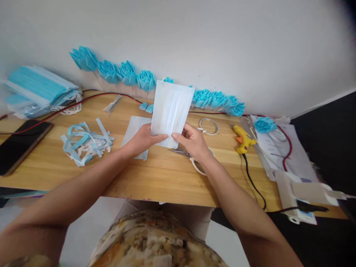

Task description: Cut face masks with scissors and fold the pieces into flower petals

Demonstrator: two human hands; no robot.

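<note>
A white pleated sheet cut from a face mask (171, 109) stands upright above the wooden table (155, 181). My left hand (143, 139) pinches its lower left edge. My right hand (191, 141) pinches its lower right corner. Under my hands lies another flat white sheet (132, 128). Scissors (182, 152) lie on the table just below my right hand, partly hidden by it.
A pile of cut blue and white strips (85, 142) lies left of my hands. A stack of blue masks (40, 91) and a dark phone (19, 144) sit far left. Blue mask flowers (128, 73) line the wall. A tape roll (208, 126), yellow glue gun (243, 139) and papers (280, 148) lie right.
</note>
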